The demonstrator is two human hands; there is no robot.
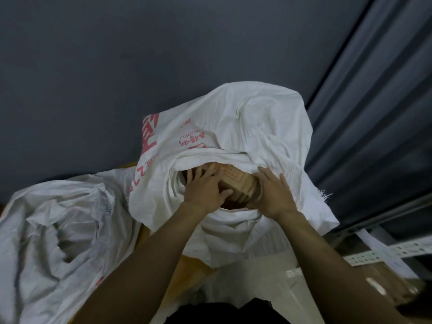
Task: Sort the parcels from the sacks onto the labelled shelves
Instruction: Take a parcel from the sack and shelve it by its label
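Inside the open mouth of the white sack (245,127), the one with red letters, sits a brown parcel (237,183). It is a cardboard box, and only its near end peeks out; the rest is hidden by the cloth. The left hand (205,189) lies on top of the box with its fingers spread over the lid and its thumb bent round the near edge, so it looks like it is gripping the box. The right hand (273,195) is pressed flat against the right side of the box, with straight fingers that also touch the folded rim of the sack. So the box is right between the two hands, touching both. The box looks stiff with hard corners, so it should not bend or squash. I cannot tell if it is heavy. The sides seem the best place to hold it, one hand on each side, because the top looks smooth and may slip. The sack is soft and floppy, and its rim may catch on the box on the way out. A second sack (58,230) lies crumpled to the left, and a metal shelf rail (374,254) shows at the lower right.
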